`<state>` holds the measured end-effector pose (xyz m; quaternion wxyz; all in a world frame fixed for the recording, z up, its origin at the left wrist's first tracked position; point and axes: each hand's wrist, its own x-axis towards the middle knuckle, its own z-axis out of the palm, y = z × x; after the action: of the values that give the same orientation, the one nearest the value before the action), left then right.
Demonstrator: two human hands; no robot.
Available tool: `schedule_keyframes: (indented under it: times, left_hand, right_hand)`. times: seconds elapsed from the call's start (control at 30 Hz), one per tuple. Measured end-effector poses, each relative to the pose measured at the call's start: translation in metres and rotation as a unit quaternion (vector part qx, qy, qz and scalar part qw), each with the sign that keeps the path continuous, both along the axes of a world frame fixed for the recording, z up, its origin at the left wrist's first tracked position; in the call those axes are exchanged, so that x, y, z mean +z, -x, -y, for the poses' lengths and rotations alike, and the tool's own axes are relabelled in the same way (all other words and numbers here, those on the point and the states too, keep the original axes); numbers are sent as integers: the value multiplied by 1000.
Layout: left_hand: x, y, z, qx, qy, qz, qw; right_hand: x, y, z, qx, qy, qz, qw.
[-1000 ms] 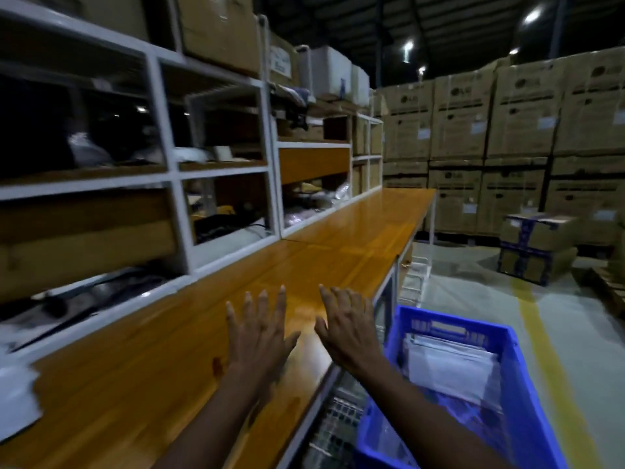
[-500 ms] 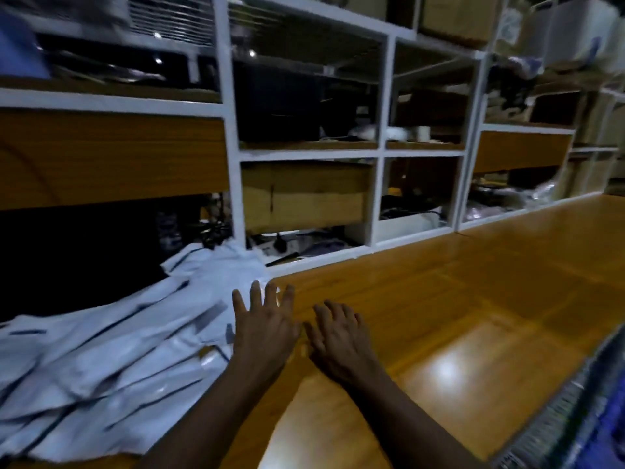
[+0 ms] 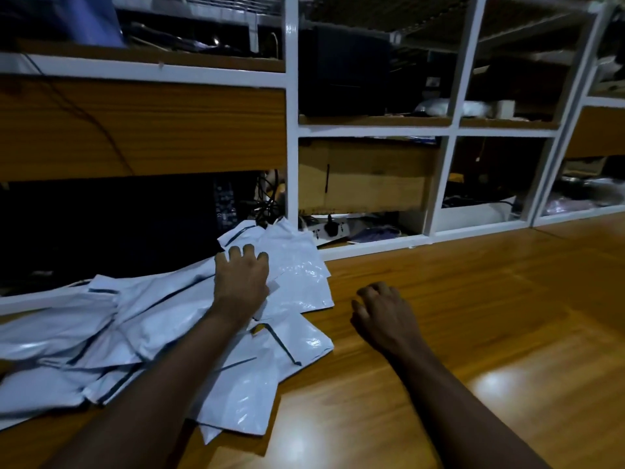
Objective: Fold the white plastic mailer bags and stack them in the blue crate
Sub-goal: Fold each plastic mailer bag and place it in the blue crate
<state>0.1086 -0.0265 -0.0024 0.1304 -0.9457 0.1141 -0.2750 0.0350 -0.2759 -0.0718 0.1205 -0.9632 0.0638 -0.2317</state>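
Our left hand [image 3: 241, 279] sits on the slick, flat white mailer bags [image 3: 152, 316] heaped left on the glossy wood bench [image 3: 473, 299], fingers bent; can't tell if we grip one. Right hand [image 3: 385, 316] loosely curled, empty, just right of the heap.

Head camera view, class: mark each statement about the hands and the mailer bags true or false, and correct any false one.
1. The left hand rests on the white mailer bags. True.
2. The right hand holds a bag. False: it holds nothing and is over the wooden bench, to the right of the bags.
3. The bags lie in a neat, squared stack. False: they lie in a loose, overlapping pile.
4. A cardboard box sits in a shelf compartment behind the bench. True.
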Motion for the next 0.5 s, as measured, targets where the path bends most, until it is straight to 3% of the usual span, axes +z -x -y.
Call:
schedule_keyframes:
  times: [0.27, 0.4, 0.5]
  left_hand:
    - [13, 18, -4, -126, -2, 148, 981]
    - [22, 35, 27, -171, 32, 144, 974]
    - [17, 52, 62, -221, 62, 123, 965]
  right_hand:
    - [3, 12, 3, 22, -29, 53, 998]
    - [11, 30, 11, 12, -109, 86, 990]
    - [15, 45, 30, -28, -110, 82, 990]
